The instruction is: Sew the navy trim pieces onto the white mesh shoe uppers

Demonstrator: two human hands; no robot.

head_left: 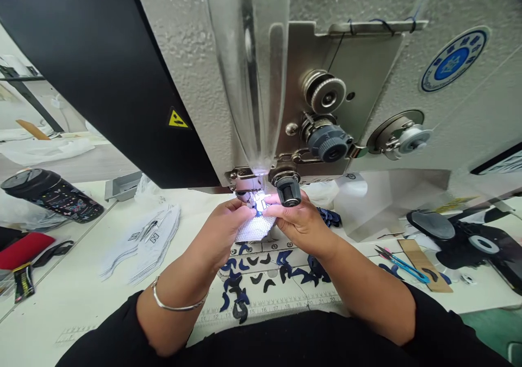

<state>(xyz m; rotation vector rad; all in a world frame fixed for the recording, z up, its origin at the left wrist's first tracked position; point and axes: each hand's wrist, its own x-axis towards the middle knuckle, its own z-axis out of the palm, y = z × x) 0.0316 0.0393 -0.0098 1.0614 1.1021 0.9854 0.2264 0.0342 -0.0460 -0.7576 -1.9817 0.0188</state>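
A small white textured fabric piece [256, 229] lies under the lit needle area of the sewing machine [179, 41]. My left hand [226, 225] pinches its left side, thumb on top and close to the presser foot [244, 196]. From the right, my right hand [300, 223] grips the same piece with thumb and index finger, partly behind a tension knob [289, 190]. A dark blue bit [259, 210] shows on the fabric between my fingertips. The needle's exact contact point is lost in the glare. Several curved navy and black cut-outs [234, 280] are scattered in front of my hands.
To the left lies a stack of white cut pieces [150, 242] with black marks. Farther left are a black tumbler [53, 193] and a grey tray [122, 186]. Blue-handled thread snips [408, 266] and a cardboard strip [426, 263] lie at right, near a black device [468, 242].
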